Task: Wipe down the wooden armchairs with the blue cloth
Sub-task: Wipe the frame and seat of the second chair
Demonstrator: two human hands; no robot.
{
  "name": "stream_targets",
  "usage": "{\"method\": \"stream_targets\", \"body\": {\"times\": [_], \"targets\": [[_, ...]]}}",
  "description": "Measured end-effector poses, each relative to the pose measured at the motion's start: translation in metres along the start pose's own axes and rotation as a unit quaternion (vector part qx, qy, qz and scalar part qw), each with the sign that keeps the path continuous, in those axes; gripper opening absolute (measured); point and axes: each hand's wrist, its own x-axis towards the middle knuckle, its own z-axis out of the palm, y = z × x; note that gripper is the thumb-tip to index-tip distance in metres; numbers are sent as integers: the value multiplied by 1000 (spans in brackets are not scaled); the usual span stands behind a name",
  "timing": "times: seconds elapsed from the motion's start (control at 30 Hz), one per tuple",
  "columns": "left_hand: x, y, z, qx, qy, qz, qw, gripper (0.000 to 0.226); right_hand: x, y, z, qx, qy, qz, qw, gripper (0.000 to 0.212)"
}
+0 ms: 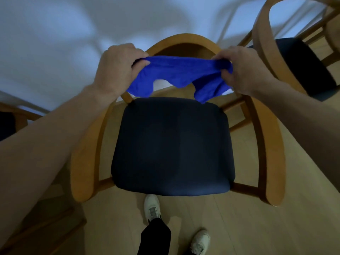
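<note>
Stretching the blue cloth (176,74) between them, the left hand (117,69) and right hand (241,70) each pinch an end above the wooden armchair (266,137); hanging slack risks snagging the backrest, or slipping free.

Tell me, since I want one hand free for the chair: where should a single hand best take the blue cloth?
Probably the taut upper edge of the blue cloth, midway between the left hand and right hand, coming from above. It runs straight there; the lower edge hangs in uneven folds.
</note>
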Motion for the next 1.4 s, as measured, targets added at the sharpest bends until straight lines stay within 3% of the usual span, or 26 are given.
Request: {"method": "stream_targets", "body": {"times": [0.07, 0.17, 0.3, 0.4, 0.57, 0.67, 0.8, 0.9, 1.0, 1.1, 1.2, 1.3, 1.4], "targets": [[-3, 1, 1, 5, -41, 22, 999, 24, -9, 2, 6, -5, -45, 25, 999, 33], [-17, 6, 11, 20, -133, 57, 989, 16, -32, 10, 20, 5, -35, 78, 996, 21], [-50, 7, 36, 43, -230, 1, 972, 19, -55, 16, 55, 4, -168, 108, 980, 15], [-60, 2, 51, 55, -315, -36, 947, 18, -59, 23, 72, 47, -188, 145, 970, 19], [-32, -12, 41, 59, -247, -79, 964, 22, -37, 33, 58, 13, -106, 115, 988, 16], [-17, -19, 30, 37, -201, -74, 976, 6, -30, 38, 46, 6, -48, 93, 994, 14], [-29, -17, 39, 49, -185, -38, 981, 21, -36, 48, 64, -30, -4, 84, 996, 13], [-55, -12, 69, 61, -200, -34, 977, 21, -52, 54, 103, -35, -40, 84, 995, 15], [-109, -1, 106, 86, -274, -40, 957, 17, -91, 45, 154, -16, -125, 102, 987, 23], [-181, 22, 139, 134, -414, -25, 900, 11, -150, 22, 206, -35, -284, 102, 953, 18], [-229, 43, 161, 141, -518, -47, 843, 16, -204, 4, 239, -42, -279, 168, 945, 32], [-224, 41, 170, 145, -487, -26, 861, 24, -226, -22, 249, -31, -211, 241, 947, 42], [-185, 32, 180, 99, -423, 5, 901, 31, -224, -52, 250, 83, -191, 292, 933, 23]]}}
